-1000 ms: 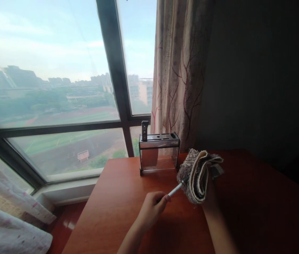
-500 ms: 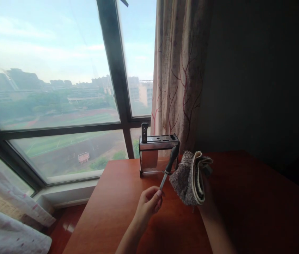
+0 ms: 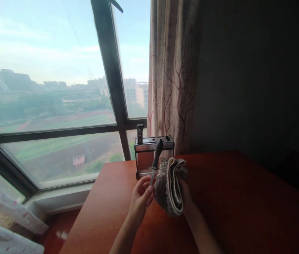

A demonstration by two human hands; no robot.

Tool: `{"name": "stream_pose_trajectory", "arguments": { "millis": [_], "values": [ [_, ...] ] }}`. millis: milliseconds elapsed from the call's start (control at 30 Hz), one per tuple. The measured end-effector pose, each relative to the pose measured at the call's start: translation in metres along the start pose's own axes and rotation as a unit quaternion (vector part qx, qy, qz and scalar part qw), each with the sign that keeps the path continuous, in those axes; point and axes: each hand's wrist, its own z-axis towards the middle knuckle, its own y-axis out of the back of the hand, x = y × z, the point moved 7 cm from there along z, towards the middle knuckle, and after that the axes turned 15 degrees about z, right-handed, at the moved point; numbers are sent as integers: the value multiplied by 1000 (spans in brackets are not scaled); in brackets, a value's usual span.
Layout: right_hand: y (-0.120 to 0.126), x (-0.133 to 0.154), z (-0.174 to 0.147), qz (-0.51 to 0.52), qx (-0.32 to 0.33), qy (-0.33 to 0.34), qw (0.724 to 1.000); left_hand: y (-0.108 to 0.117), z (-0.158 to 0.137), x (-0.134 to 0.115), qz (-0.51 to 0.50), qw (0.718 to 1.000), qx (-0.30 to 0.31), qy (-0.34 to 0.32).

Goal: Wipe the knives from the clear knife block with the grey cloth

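My left hand (image 3: 140,199) pinches the metal rod of a sharpening steel (image 3: 157,155), whose black ribbed handle points up and leans slightly right. In my right hand (image 3: 187,197) is a folded, fuzzy grey-brown cloth (image 3: 168,185) with a pale underside. My right fingers are mostly hidden behind the cloth. The cloth's left side is right beside the rod and my left fingertips; whether they touch, I cannot tell. Just beyond stands a knife holder (image 3: 145,141) with a slotted top and see-through sides. One black-handled knife (image 3: 140,134) sits upright in its left end.
The reddish-brown wooden table (image 3: 99,211) lies under both hands. Behind the holder hangs a patterned curtain (image 3: 174,77). A large window (image 3: 59,132) with dark frames is on the left, and a dark wall (image 3: 244,77) rises on the right.
My right hand has brought the cloth left, up close to the sharpening steel. The steel stands more upright now. The view has shifted slightly right.
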Motion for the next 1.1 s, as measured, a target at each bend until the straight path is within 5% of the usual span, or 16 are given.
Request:
{"name": "stream_pose_trajectory", "arguments": {
  "millis": [133,333,533,833,933,1033,1100],
  "values": [
    [-15,-28,-15,68,53,-168,982,3,4,-7,-4,1000,-25,-7],
    [-22,-28,-23,107,69,-120,985,11,5,-9,144,984,-108,-5],
    [-31,-24,-30,45,62,-68,995,-17,-5,-30,327,934,-55,-136],
    [-24,-16,-25,86,28,-6,996,-43,-23,-74,604,761,13,-237],
    [-25,-19,-25,109,35,-22,993,-28,-17,-88,576,781,-48,-235],
    [-27,-20,-28,90,35,-46,994,-7,1,-95,459,855,-116,-211],
    [-31,-20,-32,58,36,-63,996,1,20,-91,374,906,-108,-163]
  ]
}}
